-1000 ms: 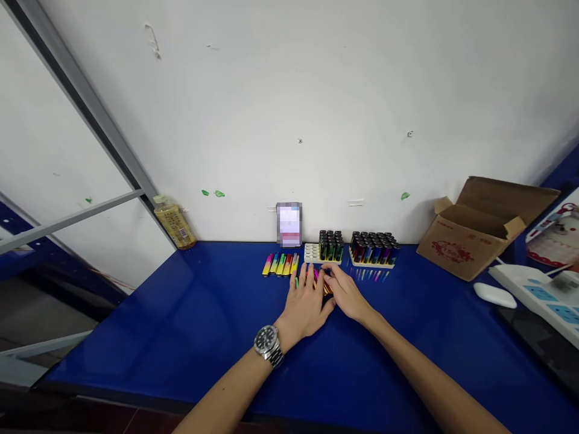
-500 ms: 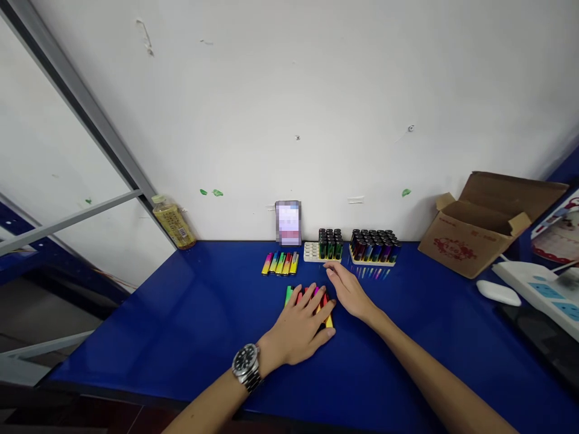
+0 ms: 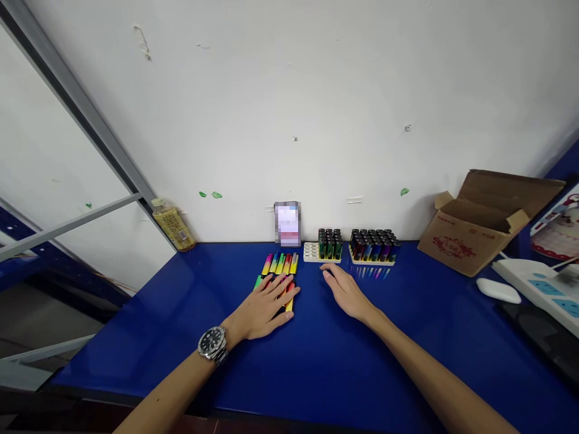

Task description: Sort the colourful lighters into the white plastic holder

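Observation:
My left hand [image 3: 265, 307] lies flat with fingers spread over a row of brightly coloured lighters [image 3: 289, 306] on the blue table. It covers most of them; green, red and yellow ends stick out around the fingers. Just beyond lies another row of lighters [image 3: 280, 263], pink, blue, green and red fading to yellow. To the right, my right hand [image 3: 347, 293] hovers over or rests on the table, fingers loosely bent and holding nothing. Its fingertips are near a white holder [image 3: 310, 252], partly filled with upright black-topped green lighters [image 3: 330, 245].
A second holder packed with dark multicoloured lighters [image 3: 375, 246] stands right of the first. A phone [image 3: 288, 224] leans on the wall. An open cardboard box [image 3: 470, 235], a white case [image 3: 498, 290] and a power strip [image 3: 538, 283] occupy the right; a drink bottle [image 3: 174, 226] stands left.
My left hand has slid left and away from me, and the lighters beneath it have moved along, up close to the far row. My right hand has barely moved.

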A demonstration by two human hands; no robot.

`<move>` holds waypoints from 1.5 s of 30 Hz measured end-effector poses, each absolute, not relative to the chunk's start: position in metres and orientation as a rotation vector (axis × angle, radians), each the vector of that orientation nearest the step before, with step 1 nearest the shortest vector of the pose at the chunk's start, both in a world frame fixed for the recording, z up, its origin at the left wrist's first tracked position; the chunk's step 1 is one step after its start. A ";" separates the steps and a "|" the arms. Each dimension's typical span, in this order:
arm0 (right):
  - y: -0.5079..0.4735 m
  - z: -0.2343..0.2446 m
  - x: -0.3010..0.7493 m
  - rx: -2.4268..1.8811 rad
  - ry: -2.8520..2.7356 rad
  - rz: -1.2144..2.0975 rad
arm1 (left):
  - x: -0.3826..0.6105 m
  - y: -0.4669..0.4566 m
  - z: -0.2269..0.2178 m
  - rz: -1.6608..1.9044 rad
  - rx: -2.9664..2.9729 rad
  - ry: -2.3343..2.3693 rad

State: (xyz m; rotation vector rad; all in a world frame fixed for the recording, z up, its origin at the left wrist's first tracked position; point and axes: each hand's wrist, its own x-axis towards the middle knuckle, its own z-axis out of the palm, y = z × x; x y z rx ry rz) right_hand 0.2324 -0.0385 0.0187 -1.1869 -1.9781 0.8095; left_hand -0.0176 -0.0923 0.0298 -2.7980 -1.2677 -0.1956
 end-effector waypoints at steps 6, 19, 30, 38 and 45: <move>-0.038 0.017 0.232 -1.174 -1.996 0.793 | -0.012 -0.085 0.029 -0.154 -2.802 -1.301; -0.034 0.015 0.231 -1.189 -2.013 0.707 | -0.008 -0.079 0.033 -0.173 -2.805 -1.319; -0.018 0.010 0.243 -1.243 -1.968 0.210 | 0.045 0.008 0.062 -0.842 -2.808 -1.827; -0.014 0.004 0.246 -1.278 -1.925 0.231 | 0.086 0.060 0.061 -1.251 -3.032 -2.276; -0.014 0.003 0.244 -1.215 -1.975 0.088 | 0.100 0.060 0.052 -1.736 -2.876 -2.316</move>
